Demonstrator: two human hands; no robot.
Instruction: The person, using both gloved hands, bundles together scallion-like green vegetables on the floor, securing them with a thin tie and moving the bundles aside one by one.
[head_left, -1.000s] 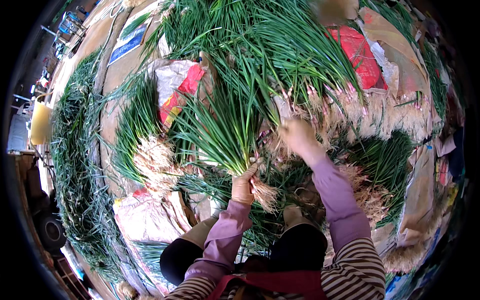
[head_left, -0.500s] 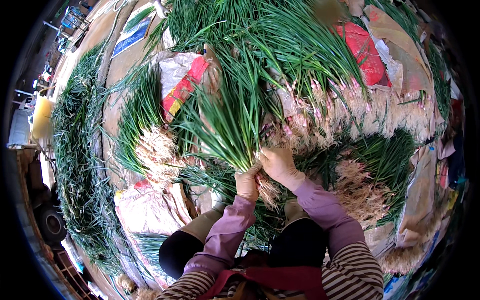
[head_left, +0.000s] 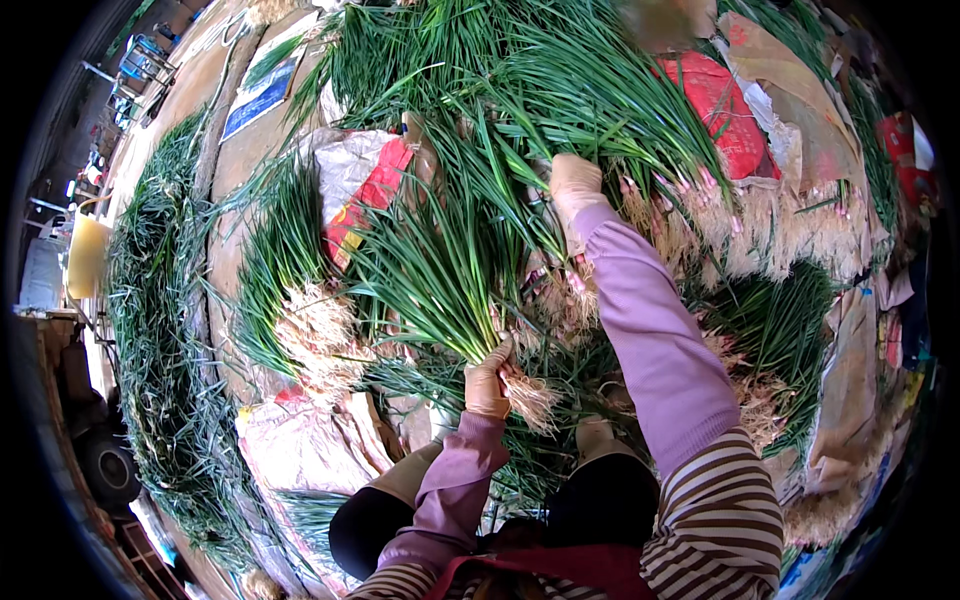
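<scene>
A bunch of spring onions [head_left: 462, 310] is gripped near its root end by my left hand [head_left: 488, 382], which wears a pale glove. Its long green leaves fan away from me, and the whitish roots hang out to the right of the fist. Farther off, my gloved right hand [head_left: 575, 185] is at the left side of the large heap of spring onions [head_left: 600, 95]. Its fingers curl around some stalks there; the fingertips are partly hidden. Pinkish bulbs and pale roots of that heap lie just right of and below this hand.
A tied-looking pile of spring onions [head_left: 318, 325] lies to the left, another pile [head_left: 770, 340] to the right. A pale sack with a red stripe [head_left: 365, 180], a crumpled sack [head_left: 310, 440] and a red sack [head_left: 720, 115] lie among them. Loose leaves [head_left: 150, 330] form a long strip farther left.
My right hand has left the bunch and moved away from me to the heap. My left hand keeps the bunch, a little lower and leftward, its roots now pointing more to the right.
</scene>
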